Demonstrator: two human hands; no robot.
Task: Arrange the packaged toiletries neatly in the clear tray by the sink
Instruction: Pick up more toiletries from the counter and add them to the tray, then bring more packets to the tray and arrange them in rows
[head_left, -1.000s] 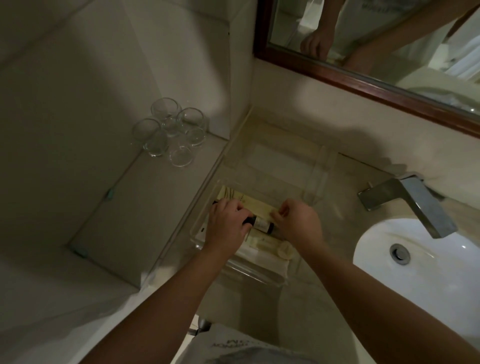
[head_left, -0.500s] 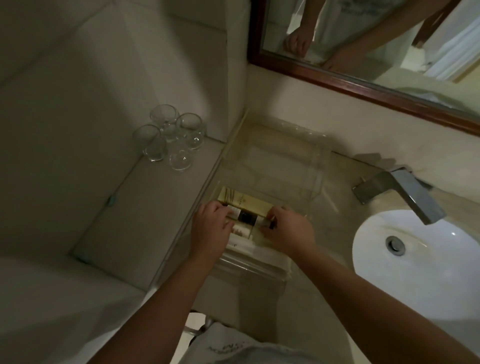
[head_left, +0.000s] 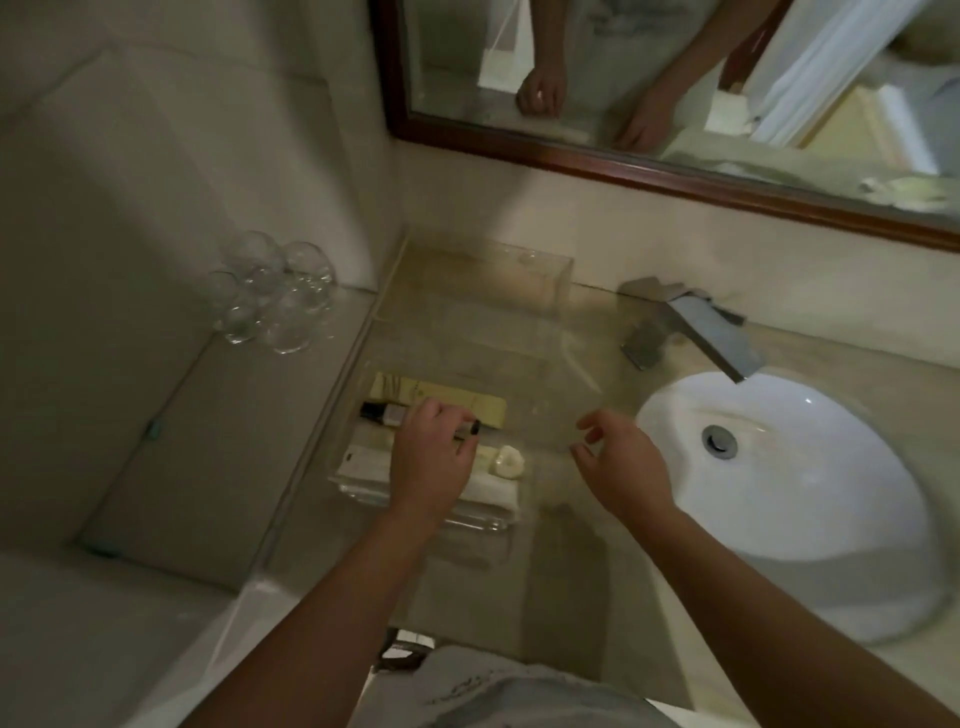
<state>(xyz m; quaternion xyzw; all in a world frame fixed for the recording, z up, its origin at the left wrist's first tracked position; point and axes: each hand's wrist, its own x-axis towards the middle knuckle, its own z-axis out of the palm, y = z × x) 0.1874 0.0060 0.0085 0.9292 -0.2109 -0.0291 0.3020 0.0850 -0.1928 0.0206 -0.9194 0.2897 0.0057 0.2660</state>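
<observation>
Dim, soft-focus view; glasses (head_left: 272, 293) motion-blurred, edges bowed.

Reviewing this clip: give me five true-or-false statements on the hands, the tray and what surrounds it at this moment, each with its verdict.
1. The left hand is down in the clear tray, fingers on a small dark-capped bottle. True.
2. The right hand grips a pale yellow packet. False: it hovers open and empty, between the tray and the sink.
3. The toiletries crowd the tray's far end. False: they lie at the near end; the far end looks bare.
4. Clear drinking glasses stand on the ledge left of the tray. True.
5. Water runs from the faucet. False: no stream is visible.
</observation>
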